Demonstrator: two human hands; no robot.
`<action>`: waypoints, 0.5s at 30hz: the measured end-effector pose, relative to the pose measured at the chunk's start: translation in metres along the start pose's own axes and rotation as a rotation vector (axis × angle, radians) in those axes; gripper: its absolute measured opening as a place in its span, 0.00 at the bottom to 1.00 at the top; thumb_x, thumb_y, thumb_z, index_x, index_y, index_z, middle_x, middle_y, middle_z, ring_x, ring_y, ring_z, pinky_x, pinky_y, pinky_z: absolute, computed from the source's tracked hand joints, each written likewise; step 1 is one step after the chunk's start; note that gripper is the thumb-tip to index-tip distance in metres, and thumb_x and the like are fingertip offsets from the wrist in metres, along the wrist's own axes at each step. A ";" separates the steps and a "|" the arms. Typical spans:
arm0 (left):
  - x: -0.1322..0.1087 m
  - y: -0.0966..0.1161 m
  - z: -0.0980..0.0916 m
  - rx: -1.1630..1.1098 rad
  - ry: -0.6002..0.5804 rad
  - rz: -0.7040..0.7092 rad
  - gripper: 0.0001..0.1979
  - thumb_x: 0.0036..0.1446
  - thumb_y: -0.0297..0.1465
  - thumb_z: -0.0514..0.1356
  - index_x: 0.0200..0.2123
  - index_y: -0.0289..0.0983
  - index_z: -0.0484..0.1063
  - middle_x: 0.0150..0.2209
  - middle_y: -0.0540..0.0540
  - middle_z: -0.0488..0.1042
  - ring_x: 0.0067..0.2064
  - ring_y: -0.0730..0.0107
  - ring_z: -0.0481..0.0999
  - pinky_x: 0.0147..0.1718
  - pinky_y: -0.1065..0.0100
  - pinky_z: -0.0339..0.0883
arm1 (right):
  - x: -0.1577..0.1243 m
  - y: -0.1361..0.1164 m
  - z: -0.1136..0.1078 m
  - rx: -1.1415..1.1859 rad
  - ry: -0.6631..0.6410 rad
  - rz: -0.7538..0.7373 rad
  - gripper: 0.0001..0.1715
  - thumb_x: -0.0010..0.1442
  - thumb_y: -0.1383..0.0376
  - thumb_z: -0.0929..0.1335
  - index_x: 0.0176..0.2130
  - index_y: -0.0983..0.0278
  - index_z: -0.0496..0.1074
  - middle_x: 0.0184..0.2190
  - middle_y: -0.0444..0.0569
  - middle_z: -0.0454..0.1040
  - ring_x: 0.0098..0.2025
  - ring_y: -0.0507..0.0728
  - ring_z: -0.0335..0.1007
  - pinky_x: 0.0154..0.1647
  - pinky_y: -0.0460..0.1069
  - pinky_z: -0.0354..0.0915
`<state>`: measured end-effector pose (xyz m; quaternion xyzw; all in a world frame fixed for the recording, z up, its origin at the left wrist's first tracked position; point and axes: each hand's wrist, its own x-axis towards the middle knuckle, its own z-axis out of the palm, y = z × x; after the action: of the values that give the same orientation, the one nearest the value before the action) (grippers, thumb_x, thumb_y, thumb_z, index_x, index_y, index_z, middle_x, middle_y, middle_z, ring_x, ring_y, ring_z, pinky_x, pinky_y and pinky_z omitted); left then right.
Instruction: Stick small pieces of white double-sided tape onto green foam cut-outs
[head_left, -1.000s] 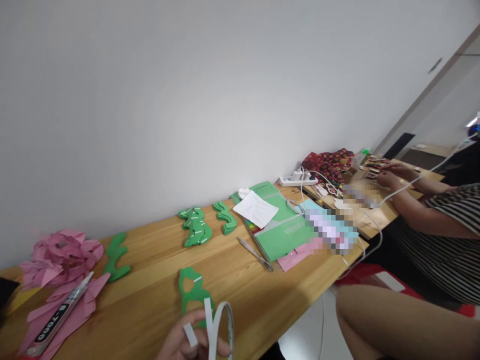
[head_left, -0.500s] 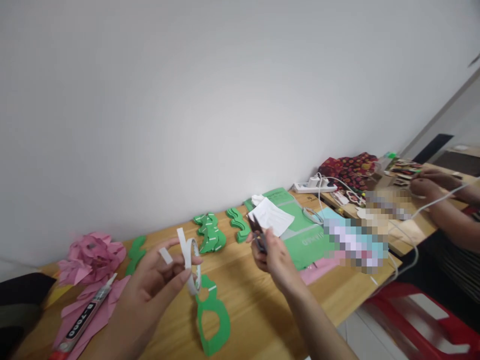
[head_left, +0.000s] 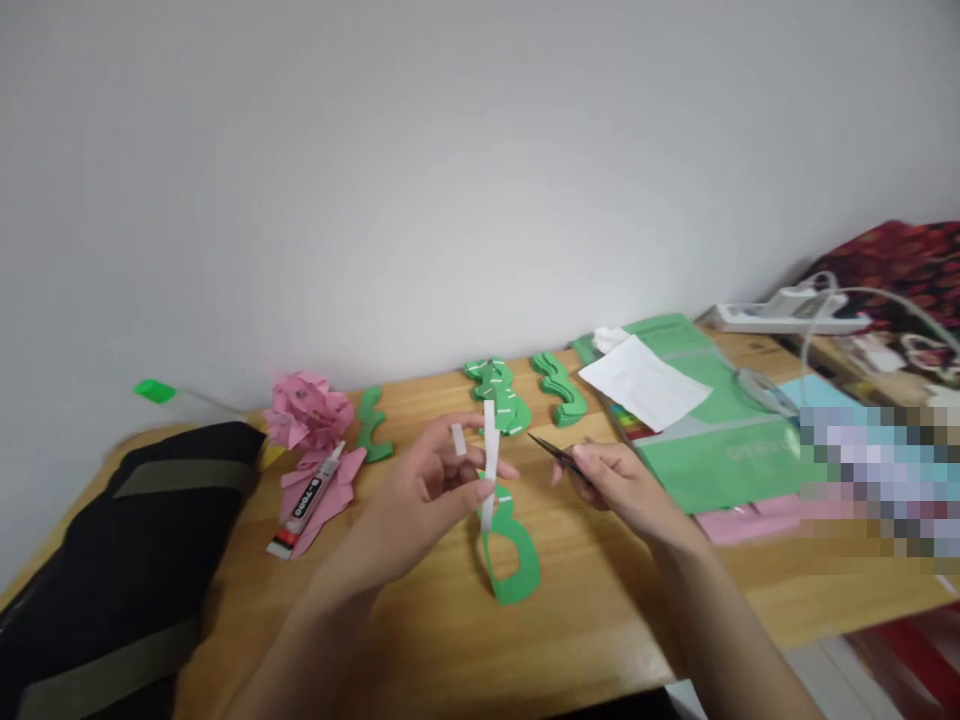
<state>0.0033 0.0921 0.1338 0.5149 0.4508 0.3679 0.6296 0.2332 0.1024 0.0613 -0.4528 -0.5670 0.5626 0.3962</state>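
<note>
My left hand (head_left: 424, 495) pinches a roll of white tape (head_left: 490, 455) by its edge, with a free end sticking up. A small cut strip of tape (head_left: 458, 439) clings to a finger of this hand. In my right hand (head_left: 619, 478) is a pair of dark scissors (head_left: 556, 449), blades together and pointing left towards the tape. Below the tape, a green paper cutout (head_left: 529, 565) with a round opening lies on the table, partly hidden by the roll. Behind it are green cutouts bearing white tape strips (head_left: 499, 395).
Another green stack (head_left: 559, 388) lies at the back. Left are a pink paper flower (head_left: 309, 410), a glue tube (head_left: 307, 500), a green cutout (head_left: 373, 425) and dark cloth (head_left: 127, 520). Right are a white paper (head_left: 645, 385), a green packet (head_left: 720, 470) and a power strip (head_left: 787, 318).
My view has swung left, bringing the dark cloth further in and taking the co-worker's hands out. The scissors' blades, apart before, are now together. The tape roll stays in my left hand.
</note>
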 end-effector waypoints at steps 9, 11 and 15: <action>0.000 -0.012 0.000 0.032 -0.143 -0.136 0.20 0.53 0.30 0.62 0.51 0.41 0.66 0.37 0.47 0.79 0.34 0.67 0.76 0.34 0.66 0.70 | -0.007 -0.002 0.000 -0.136 -0.059 -0.027 0.35 0.59 0.40 0.62 0.25 0.66 0.76 0.14 0.39 0.52 0.18 0.47 0.46 0.20 0.46 0.43; 0.000 -0.015 -0.002 0.071 -0.188 -0.140 0.21 0.55 0.30 0.61 0.53 0.42 0.65 0.38 0.47 0.78 0.34 0.69 0.75 0.34 0.67 0.69 | -0.007 -0.002 0.000 -0.154 -0.101 -0.021 0.34 0.60 0.41 0.62 0.26 0.67 0.75 0.15 0.38 0.51 0.18 0.47 0.45 0.19 0.46 0.42; 0.002 -0.016 -0.005 0.113 -0.251 -0.140 0.23 0.56 0.27 0.61 0.55 0.40 0.62 0.38 0.47 0.76 0.32 0.75 0.72 0.33 0.71 0.67 | -0.008 -0.004 0.000 -0.132 -0.201 -0.018 0.33 0.61 0.42 0.62 0.28 0.67 0.73 0.16 0.37 0.51 0.18 0.47 0.44 0.18 0.46 0.42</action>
<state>-0.0007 0.0920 0.1179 0.5589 0.4232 0.2298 0.6751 0.2354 0.0946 0.0662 -0.4142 -0.6437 0.5629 0.3118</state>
